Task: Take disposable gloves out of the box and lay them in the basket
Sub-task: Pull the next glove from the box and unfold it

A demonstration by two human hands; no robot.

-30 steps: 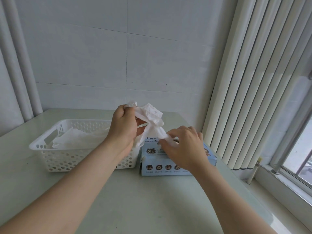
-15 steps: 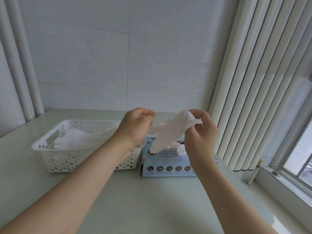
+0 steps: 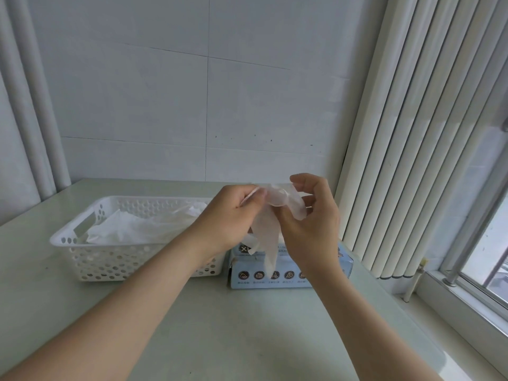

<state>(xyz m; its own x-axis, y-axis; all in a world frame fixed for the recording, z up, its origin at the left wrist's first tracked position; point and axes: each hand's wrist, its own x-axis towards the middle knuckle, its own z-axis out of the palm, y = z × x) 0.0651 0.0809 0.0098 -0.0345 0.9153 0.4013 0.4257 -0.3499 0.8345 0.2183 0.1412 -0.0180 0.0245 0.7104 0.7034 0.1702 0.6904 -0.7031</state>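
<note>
A thin translucent white glove (image 3: 268, 232) hangs between my two hands above the blue glove box (image 3: 275, 273). My left hand (image 3: 228, 215) pinches its upper left edge. My right hand (image 3: 310, 224) grips the upper right part with curled fingers, and the glove's fingers dangle down over the box top. My hands hide the box's opening. Left of the box stands the white perforated basket (image 3: 82, 257), with several white gloves (image 3: 137, 226) lying flat inside it.
Box and basket sit side by side on a pale green table (image 3: 233, 325) against a white tiled wall. Vertical blinds (image 3: 412, 160) hang at the right, with a window sill and a rail below them. The table's right edge runs close by the box.
My right hand rose from the box and took hold of the glove. Both hands then drew together, and the glove now hangs bunched between them instead of stretched sideways.
</note>
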